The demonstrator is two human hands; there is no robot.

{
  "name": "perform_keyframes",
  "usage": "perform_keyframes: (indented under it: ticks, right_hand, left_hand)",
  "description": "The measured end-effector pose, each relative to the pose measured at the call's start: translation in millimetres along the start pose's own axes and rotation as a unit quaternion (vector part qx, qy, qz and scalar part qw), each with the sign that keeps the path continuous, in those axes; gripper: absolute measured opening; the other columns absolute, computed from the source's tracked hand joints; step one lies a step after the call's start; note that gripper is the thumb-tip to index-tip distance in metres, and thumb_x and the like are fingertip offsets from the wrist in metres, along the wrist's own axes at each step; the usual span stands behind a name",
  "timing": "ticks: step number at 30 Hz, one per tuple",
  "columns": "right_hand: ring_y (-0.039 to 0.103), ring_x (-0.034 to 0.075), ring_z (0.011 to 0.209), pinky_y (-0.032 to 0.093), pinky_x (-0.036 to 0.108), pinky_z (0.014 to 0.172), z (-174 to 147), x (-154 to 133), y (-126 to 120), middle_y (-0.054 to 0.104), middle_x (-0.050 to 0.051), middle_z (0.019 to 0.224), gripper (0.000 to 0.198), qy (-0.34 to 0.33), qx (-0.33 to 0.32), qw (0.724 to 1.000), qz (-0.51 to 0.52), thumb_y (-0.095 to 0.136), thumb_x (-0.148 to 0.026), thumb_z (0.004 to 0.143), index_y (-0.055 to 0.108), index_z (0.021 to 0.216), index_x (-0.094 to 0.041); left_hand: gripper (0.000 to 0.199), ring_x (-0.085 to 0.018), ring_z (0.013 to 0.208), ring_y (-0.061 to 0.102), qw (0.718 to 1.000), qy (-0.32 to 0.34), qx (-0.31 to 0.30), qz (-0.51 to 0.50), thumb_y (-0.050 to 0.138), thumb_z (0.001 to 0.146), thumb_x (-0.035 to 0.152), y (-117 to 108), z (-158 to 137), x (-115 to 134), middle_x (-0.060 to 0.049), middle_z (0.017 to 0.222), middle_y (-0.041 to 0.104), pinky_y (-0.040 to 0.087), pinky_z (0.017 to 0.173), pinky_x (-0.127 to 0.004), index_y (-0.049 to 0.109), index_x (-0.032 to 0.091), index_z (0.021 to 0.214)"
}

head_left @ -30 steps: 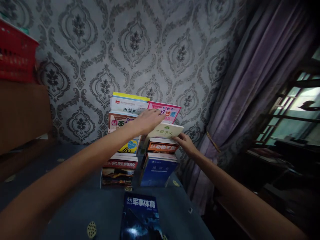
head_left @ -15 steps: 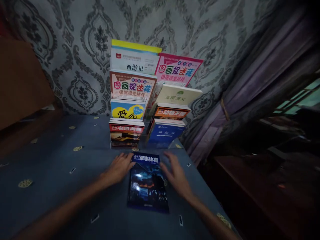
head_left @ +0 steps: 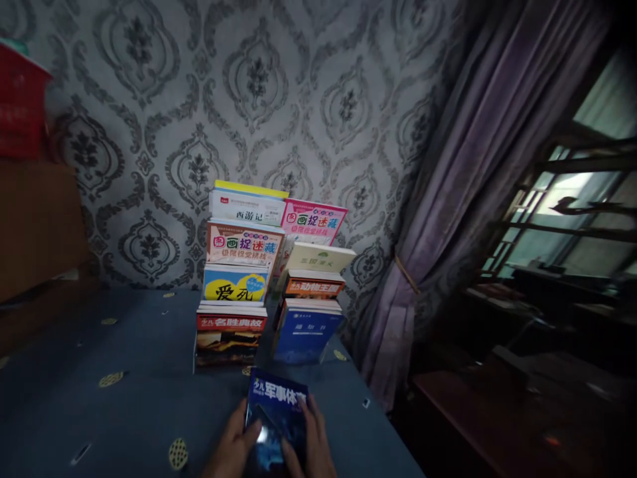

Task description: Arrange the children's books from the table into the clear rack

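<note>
A dark blue book (head_left: 279, 393) with white title characters is at the bottom middle, its top edge tilted up off the table. My left hand (head_left: 233, 441) grips its left edge, thumb on the cover. On the right edge my right hand (head_left: 311, 441) holds it, fingers over the cover's side. The frame cuts off the book's lower part. Just beyond stand two tiered stacks of books. The left stack has a red-topped book (head_left: 231, 338) in front; the right stack has a blue book (head_left: 307, 335) in front.
The stacks stand on a blue patterned tablecloth (head_left: 144, 372) before a patterned wall. Cardboard boxes (head_left: 37, 226) and a red container (head_left: 22, 103) are at the left. A purple curtain (head_left: 398, 318) hangs at the right, past the table's edge, with dark furniture beyond.
Both hands have closed on the dark blue book, which lay flat and now is lifted and tilted. The view has tipped up, so the stacks appear lower.
</note>
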State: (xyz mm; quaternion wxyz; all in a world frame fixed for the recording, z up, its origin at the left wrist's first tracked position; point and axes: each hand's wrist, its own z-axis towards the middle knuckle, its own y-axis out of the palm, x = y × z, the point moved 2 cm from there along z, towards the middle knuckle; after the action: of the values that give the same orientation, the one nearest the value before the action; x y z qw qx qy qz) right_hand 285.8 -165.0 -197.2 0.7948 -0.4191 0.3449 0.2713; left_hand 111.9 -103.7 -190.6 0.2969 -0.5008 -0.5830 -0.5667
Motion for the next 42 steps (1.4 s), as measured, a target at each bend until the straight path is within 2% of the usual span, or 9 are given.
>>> perform_keyframes:
  ticks: [5, 11, 14, 17, 21, 24, 26, 28, 42]
  right_hand:
    - [0.052, 0.032, 0.131, 0.047, 0.044, 0.106, 26, -22, -28, 0.067, 0.003, 0.128, 0.052, 0.171, -0.017, 0.955, 0.24, 0.07, -0.06, 0.074, 0.066, 0.119, -0.034]
    - [0.07, 0.021, 0.064, 0.055, 0.028, 0.054, 69, -69, -62, 0.073, 0.005, 0.071, 0.048, 0.248, -0.16, 0.86, 0.416, 0.083, -0.056, 0.063, 0.074, 0.092, -0.018]
    - [0.056, 0.008, 0.045, 0.041, 0.015, 0.037, 86, -88, -88, 0.066, -0.002, 0.063, 0.04, 0.228, -0.187, 0.863, 0.41, 0.085, -0.048, 0.065, 0.073, 0.091, -0.02]
    - [0.064, 0.012, 0.056, 0.051, 0.019, 0.043, 104, -107, -116, 0.072, 0.002, 0.079, 0.039, 0.178, -0.175, 0.88, 0.403, 0.084, -0.045, 0.069, 0.071, 0.098, -0.022]
    - [0.067, 0.015, 0.062, 0.057, 0.023, 0.048, 142, -134, -156, 0.074, 0.004, 0.093, 0.04, 0.08, -0.084, 0.917, 0.381, 0.084, -0.045, 0.068, 0.07, 0.099, -0.024]
    - [0.068, 0.016, 0.068, 0.059, 0.024, 0.049, 175, -153, -186, 0.073, 0.003, 0.099, 0.038, -0.016, -0.005, 0.938, 0.345, 0.081, -0.049, 0.07, 0.069, 0.098, -0.026]
    - [0.067, 0.015, 0.068, 0.06, 0.025, 0.053, 194, -165, -201, 0.072, 0.002, 0.098, 0.033, -0.06, 0.03, 0.942, 0.329, 0.078, -0.049, 0.073, 0.069, 0.096, -0.028]
    - [0.066, 0.013, 0.069, 0.061, 0.025, 0.057, 210, -177, -210, 0.07, -0.001, 0.097, 0.027, -0.094, 0.044, 0.938, 0.33, 0.077, -0.046, 0.075, 0.068, 0.094, -0.029]
    - [0.065, 0.014, 0.077, 0.058, 0.031, 0.07, 303, -198, -214, 0.07, -0.001, 0.098, 0.02, -0.175, 0.032, 0.915, 0.361, 0.076, -0.033, 0.073, 0.064, 0.087, -0.026]
  left_hand:
    - [0.073, -0.037, 0.124, 0.057, 0.992, -0.016, -0.096, -0.082, 0.086, 0.051, 0.06, 22, -16, 35, -0.013, 0.122, 0.069, 0.046, 0.103, -0.043, 0.07, 0.021, 0.111]
    - [0.067, -0.032, 0.133, 0.049, 0.985, 0.04, -0.169, 0.022, 0.077, 0.066, 0.061, 38, -29, 107, -0.008, 0.138, 0.06, 0.038, 0.112, -0.04, 0.066, 0.023, 0.12]
    - [0.06, -0.03, 0.131, 0.05, 0.968, 0.116, -0.203, 0.093, 0.066, 0.078, 0.059, 51, -29, 137, -0.008, 0.139, 0.059, 0.037, 0.112, -0.039, 0.061, 0.021, 0.124]
    - [0.045, -0.025, 0.126, 0.053, 0.939, 0.197, -0.205, 0.196, 0.051, 0.091, 0.05, 72, -24, 177, -0.007, 0.134, 0.061, 0.04, 0.109, -0.037, 0.059, 0.02, 0.123]
    - [0.028, -0.02, 0.11, 0.06, 0.818, 0.401, -0.131, 0.391, 0.039, 0.099, 0.031, 109, -8, 255, -0.009, 0.119, 0.065, 0.045, 0.102, -0.037, 0.054, 0.017, 0.118]
    - [0.035, -0.025, 0.125, 0.05, 0.651, 0.528, -0.019, 0.545, 0.048, 0.094, 0.018, 135, 8, 305, -0.018, 0.132, 0.054, 0.041, 0.106, -0.039, 0.047, 0.011, 0.128]
    - [0.037, -0.027, 0.124, 0.052, 0.555, 0.542, -0.022, 0.63, 0.047, 0.093, 0.015, 149, 22, 324, -0.019, 0.132, 0.054, 0.045, 0.1, -0.039, 0.047, 0.011, 0.13]
    - [0.034, -0.027, 0.114, 0.06, 0.5, 0.516, -0.047, 0.694, 0.045, 0.093, 0.012, 160, 35, 336, -0.017, 0.123, 0.061, 0.049, 0.091, -0.037, 0.052, 0.013, 0.126]
    - [0.032, -0.025, 0.096, 0.067, 0.395, 0.408, -0.106, 0.816, 0.056, 0.081, 0.015, 194, 67, 396, -0.014, 0.111, 0.073, 0.047, 0.075, -0.029, 0.073, 0.016, 0.109]
